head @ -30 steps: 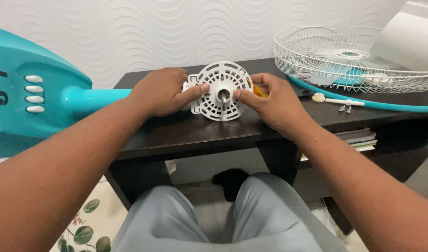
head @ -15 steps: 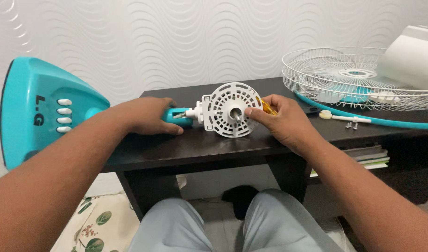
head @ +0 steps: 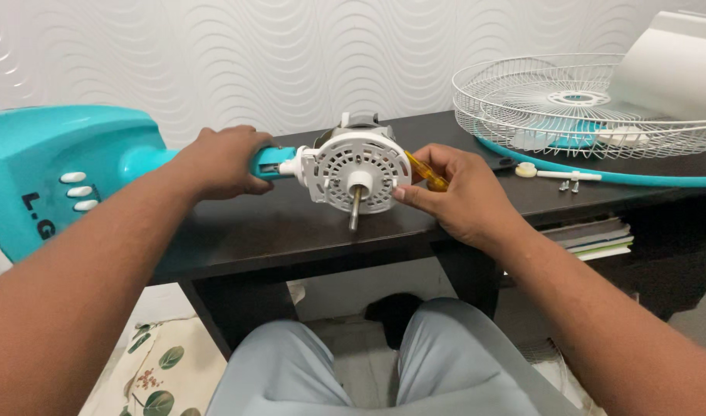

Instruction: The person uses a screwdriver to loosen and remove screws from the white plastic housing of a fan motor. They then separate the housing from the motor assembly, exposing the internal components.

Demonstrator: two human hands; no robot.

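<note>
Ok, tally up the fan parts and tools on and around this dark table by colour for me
Teal: 2, the fan base with its stem gripped by the left hand, and the teal guard ring
White: 3, the vented motor housing, the wire fan guard, the small round knob
Yellow: 1, the screwdriver handle in the right hand
Silver: 2, the small screws
Total: 8

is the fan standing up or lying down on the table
Lying down. The teal fan stand lies sideways on the dark table, the white motor housing facing the camera with its shaft bare.

I count one fan motor housing (head: 358, 171), one yellow-handled screwdriver (head: 426, 172) and one wire fan guard (head: 568, 104). I see three white buttons (head: 78, 191) and two small screws (head: 569, 186).
</note>
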